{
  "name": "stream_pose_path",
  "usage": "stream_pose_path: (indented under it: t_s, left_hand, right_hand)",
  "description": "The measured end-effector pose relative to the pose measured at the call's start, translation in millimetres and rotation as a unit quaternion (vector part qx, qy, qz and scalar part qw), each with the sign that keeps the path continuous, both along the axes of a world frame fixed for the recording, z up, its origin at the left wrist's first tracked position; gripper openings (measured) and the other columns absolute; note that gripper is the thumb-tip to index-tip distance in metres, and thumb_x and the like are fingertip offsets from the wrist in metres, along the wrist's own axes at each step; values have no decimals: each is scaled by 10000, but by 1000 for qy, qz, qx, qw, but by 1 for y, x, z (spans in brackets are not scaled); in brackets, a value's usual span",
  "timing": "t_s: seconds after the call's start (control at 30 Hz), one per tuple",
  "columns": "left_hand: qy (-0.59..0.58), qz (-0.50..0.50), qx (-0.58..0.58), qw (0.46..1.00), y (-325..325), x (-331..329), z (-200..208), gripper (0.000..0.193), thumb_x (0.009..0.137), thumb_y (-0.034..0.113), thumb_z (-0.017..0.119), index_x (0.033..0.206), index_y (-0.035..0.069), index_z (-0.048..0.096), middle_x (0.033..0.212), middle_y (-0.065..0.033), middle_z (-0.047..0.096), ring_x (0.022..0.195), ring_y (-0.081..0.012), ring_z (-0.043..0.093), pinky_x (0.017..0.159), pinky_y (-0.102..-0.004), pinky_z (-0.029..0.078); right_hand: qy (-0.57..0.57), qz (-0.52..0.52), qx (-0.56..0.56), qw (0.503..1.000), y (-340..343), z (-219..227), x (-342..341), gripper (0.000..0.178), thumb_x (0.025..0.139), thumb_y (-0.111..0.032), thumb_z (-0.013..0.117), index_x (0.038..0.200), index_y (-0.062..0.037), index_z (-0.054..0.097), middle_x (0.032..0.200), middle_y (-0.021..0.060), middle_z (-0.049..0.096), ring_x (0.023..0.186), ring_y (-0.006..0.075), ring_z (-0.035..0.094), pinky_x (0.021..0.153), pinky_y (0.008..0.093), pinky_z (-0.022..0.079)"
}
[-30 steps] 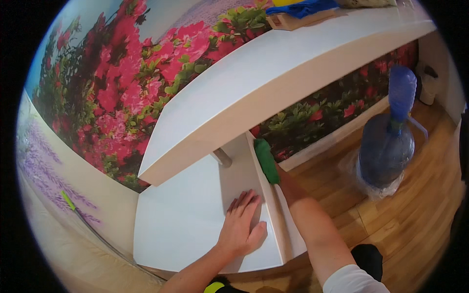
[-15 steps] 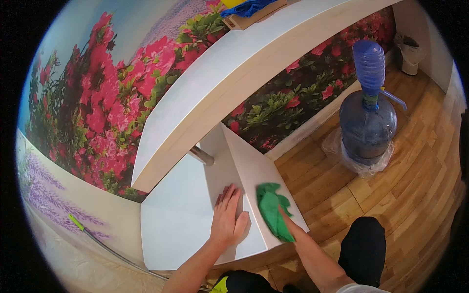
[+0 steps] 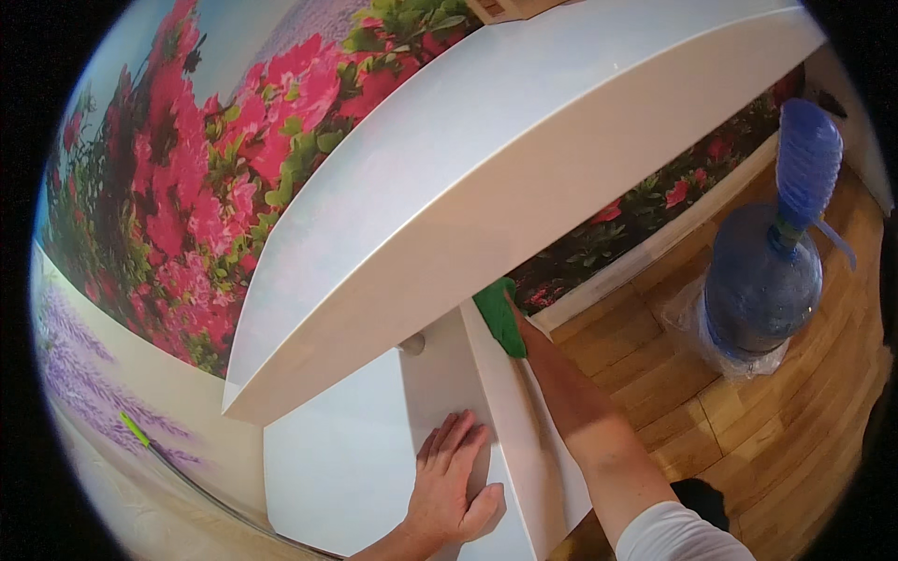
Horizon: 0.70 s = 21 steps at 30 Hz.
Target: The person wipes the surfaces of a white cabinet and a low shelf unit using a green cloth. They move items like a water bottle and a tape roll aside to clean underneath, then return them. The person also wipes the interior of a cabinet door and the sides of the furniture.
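Observation:
My right arm reaches far forward along the outer side of a white upright panel [image 3: 524, 411]. Its hand [image 3: 520, 332] is mostly covered by a green cloth [image 3: 499, 316], which it holds against the panel just under the white tabletop's edge. The fingers on that side are hidden by the cloth. On the panel's other face, my left hand [image 3: 456, 486] lies flat with its fingers stretched out and nothing in it. A lower white shelf [image 3: 327, 458] extends to the left of that hand.
The thick white tabletop [image 3: 421, 224] overhangs both hands. Beneath it shows a short metal tube [image 3: 412, 344]. At right, a blue water bottle [image 3: 762, 285] with a hand pump stands on the wooden floor. A green-tipped rod [image 3: 187, 472] leans at left; a cardboard box [image 3: 505, 7] sits on top.
My right hand has slid the green cloth forward and up along the panel, to beneath the tabletop. My left hand stays flat on the panel. The view has shifted closer to the tabletop.

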State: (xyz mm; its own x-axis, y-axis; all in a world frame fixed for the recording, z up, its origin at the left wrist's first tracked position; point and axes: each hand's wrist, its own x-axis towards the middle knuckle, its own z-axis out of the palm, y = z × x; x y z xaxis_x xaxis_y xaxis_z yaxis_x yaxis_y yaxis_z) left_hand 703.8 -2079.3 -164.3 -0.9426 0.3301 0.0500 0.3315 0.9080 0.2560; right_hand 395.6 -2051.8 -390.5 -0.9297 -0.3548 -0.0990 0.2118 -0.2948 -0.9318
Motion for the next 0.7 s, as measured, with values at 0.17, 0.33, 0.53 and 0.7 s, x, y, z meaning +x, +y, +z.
stream_pose_path:
  t_s: [0.17, 0.33, 0.53, 0.7]
  left_hand:
    - [10, 7, -1, 1000, -3, 1, -1, 713, 864, 254, 654, 1488, -62, 515, 1623, -308, 412, 1495, -493, 400, 1248, -560, 286]
    - [2, 15, -1, 1000, -2, 0, -2, 715, 869, 276, 668, 1493, -44, 528, 1623, -287, 439, 1510, -469, 405, 1253, -550, 294]
    - [32, 10, 5, 999, -1, -3, -5, 696, 885, 302, 677, 1491, -16, 551, 1609, -274, 474, 1504, -464, 426, 1254, -535, 303]
    - [68, 10, 40, 997, -11, 10, -17, 650, 919, 284, 659, 1499, 11, 551, 1616, -254, 476, 1505, -459, 422, 1258, -525, 309]
  right_hand:
    - [-72, 4, 24, 997, 20, -65, 28, 550, 1102, -284, 579, 1619, -138, 461, 1483, 43, 548, 1288, 193, 547, 1109, 331, 437]
    - [-130, -11, 44, 990, 48, -117, 60, 539, 1098, -281, 585, 1603, -128, 476, 1452, 48, 564, 1256, 200, 562, 1087, 340, 454]
    - [-240, -20, 63, 969, 93, -173, 166, 525, 1093, -277, 593, 1584, -117, 493, 1415, 53, 582, 1217, 210, 579, 1060, 351, 475]
    - [-312, -12, 40, 949, 141, -160, 288, 515, 1089, -274, 600, 1568, -107, 508, 1384, 58, 598, 1184, 218, 594, 1038, 359, 492]
